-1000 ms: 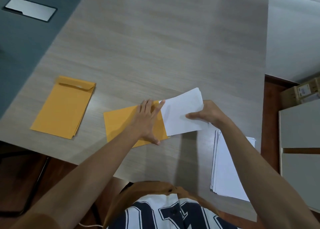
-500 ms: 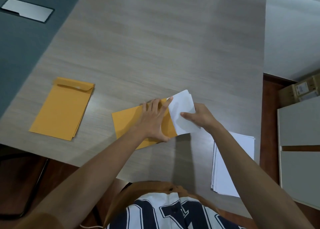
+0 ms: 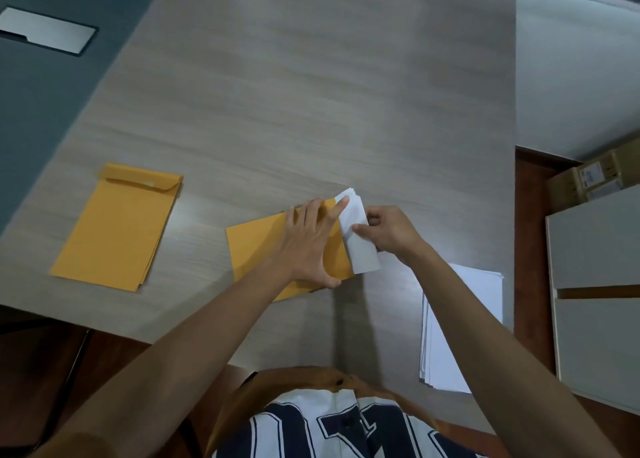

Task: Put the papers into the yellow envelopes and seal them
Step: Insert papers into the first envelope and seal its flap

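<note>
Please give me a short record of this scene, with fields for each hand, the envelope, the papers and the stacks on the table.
left hand: flat on the yellow envelope, pressing it to the table
right hand: gripping the folded papers
yellow envelope: lying on the wooden table, open end toward the right hand
folded papers: partly inside the envelope
envelope stack: left part of the table
paper stack: right edge of the table

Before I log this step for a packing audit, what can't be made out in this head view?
- Paper: how far it sits inside the envelope; the left hand covers the mouth.
- Envelope stack: its count; edges too thin.
- Sheet pile: partly hidden by the right forearm.
- Box label: too small to read.
- Right hand fingers: motion-blurred.
</note>
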